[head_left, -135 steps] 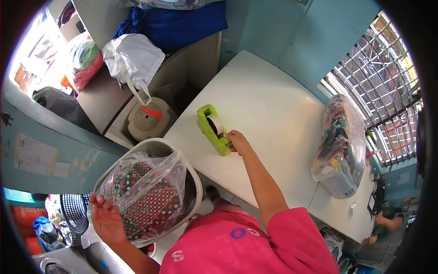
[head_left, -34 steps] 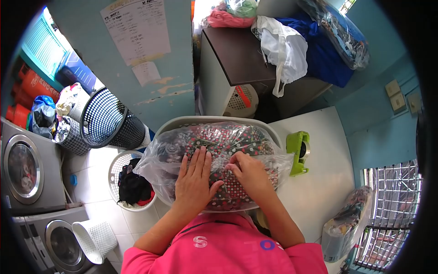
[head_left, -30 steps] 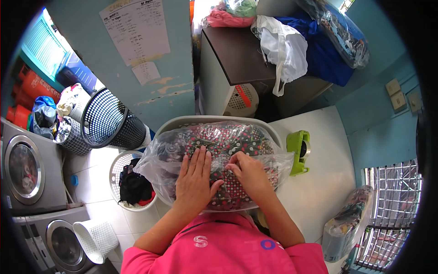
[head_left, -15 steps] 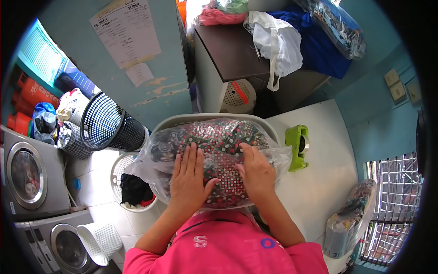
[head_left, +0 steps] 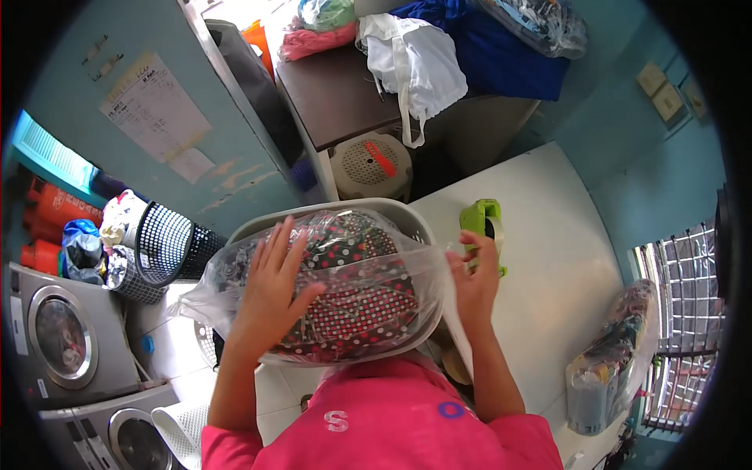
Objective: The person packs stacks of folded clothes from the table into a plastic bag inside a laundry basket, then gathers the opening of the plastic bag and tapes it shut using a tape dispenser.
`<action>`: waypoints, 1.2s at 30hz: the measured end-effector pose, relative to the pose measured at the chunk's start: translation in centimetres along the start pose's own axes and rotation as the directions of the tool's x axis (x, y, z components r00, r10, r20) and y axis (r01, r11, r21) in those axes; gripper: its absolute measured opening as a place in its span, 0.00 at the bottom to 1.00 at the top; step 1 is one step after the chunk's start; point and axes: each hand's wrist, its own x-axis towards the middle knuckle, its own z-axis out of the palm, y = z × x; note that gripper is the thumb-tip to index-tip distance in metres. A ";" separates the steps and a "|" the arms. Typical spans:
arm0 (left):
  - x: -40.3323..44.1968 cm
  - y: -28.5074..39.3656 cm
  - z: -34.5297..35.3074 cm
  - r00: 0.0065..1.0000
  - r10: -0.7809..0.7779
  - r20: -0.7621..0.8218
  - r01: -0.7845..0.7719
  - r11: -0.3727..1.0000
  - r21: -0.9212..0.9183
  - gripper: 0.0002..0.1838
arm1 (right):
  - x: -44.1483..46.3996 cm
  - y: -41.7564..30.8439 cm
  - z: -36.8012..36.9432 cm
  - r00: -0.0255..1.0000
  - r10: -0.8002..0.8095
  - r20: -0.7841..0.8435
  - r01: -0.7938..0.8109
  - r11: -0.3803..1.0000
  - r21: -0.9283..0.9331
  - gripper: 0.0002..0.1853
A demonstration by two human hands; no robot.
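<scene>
A clear plastic bag (head_left: 352, 270) packed with dotted, dark patterned fabric sits on a pale laundry basket (head_left: 392, 205), right in front of my body. My left hand (head_left: 270, 286) lies against the bag's left part, fingers stretched and thumb spread. Just off the bag's right edge is my right hand (head_left: 479, 278), its fingers loosely bent and apart, with nothing visible in them. Behind its fingertips stands a green tape dispenser (head_left: 479, 213) on the white table (head_left: 540, 313); the hand overlaps the dispenser's lower part, and contact cannot be made out.
Another wrapped bundle (head_left: 611, 360) lies at the table's right side. Beyond the basket are a stool (head_left: 370, 166) and a brown desk (head_left: 329, 98) bearing a white cloth bag (head_left: 415, 66). Washing machines (head_left: 66, 337) and a black hamper (head_left: 166, 243) stand on the left.
My right hand has left the top of the bag and moved right, toward the tape dispenser. The left hand has shifted left on the bag. The camera view has turned slightly.
</scene>
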 end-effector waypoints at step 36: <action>11.0 4.8 9.0 0.704 0.576 0.415 -0.317 0.778 -0.543 0.36 | 2.4 -1.6 5.0 0.920 0.287 0.269 -0.392 0.630 0.670 0.05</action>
